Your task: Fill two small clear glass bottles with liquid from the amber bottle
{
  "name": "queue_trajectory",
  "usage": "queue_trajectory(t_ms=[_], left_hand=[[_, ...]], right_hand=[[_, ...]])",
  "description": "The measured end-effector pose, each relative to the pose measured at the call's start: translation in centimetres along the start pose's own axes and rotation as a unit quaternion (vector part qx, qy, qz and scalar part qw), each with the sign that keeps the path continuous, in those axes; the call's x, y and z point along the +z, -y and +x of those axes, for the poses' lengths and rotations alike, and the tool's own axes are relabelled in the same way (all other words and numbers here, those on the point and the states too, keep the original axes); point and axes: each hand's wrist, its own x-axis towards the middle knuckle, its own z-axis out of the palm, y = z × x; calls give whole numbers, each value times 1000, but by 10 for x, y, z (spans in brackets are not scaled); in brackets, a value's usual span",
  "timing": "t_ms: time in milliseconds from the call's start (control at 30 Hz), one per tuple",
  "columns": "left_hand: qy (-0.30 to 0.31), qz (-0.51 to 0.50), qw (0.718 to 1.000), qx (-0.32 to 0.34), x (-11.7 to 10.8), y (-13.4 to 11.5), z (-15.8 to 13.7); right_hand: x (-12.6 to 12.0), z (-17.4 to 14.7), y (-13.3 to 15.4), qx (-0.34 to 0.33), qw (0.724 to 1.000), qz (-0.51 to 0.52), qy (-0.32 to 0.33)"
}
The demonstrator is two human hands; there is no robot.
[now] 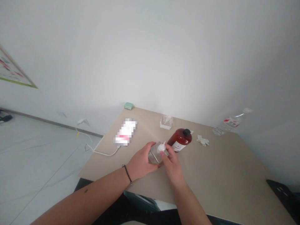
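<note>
A clear, square-sided pump bottle (154, 154) is held over the near part of the table, tilted slightly. My left hand (141, 161) wraps round its body from the left, a dark band on that wrist. On its top is a white pump head (161, 148), its spout pointing up and right. My right hand (172, 162) closes on this pump head, thumb in front and fingers behind. Just behind my right hand stands a red-brown bottle (180, 139) with a black cap and a white label. Whether the clear bottle holds any liquid is hard to see.
On the beige table (217, 175) are a phone (126, 132) with a white cable (106, 154), a small green case (128, 106), a clear square container (166, 122), crumpled white tissue (202, 140) and a clear water bottle (231, 122). A wall (150, 62) borders the back.
</note>
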Motion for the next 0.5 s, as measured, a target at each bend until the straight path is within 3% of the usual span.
queue_trajectory(t_ms=[200, 400, 500], left_hand=[[3, -6, 1000, 14, 0, -1, 0], [1, 11, 1000, 6, 1, 2, -1], [1, 14, 1000, 7, 1, 2, -1]], right_hand=[[-2, -2, 0, 6, 999, 49, 19], [-10, -2, -5, 60, 963, 258, -46], [-8, -2, -3, 66, 958, 275, -56]])
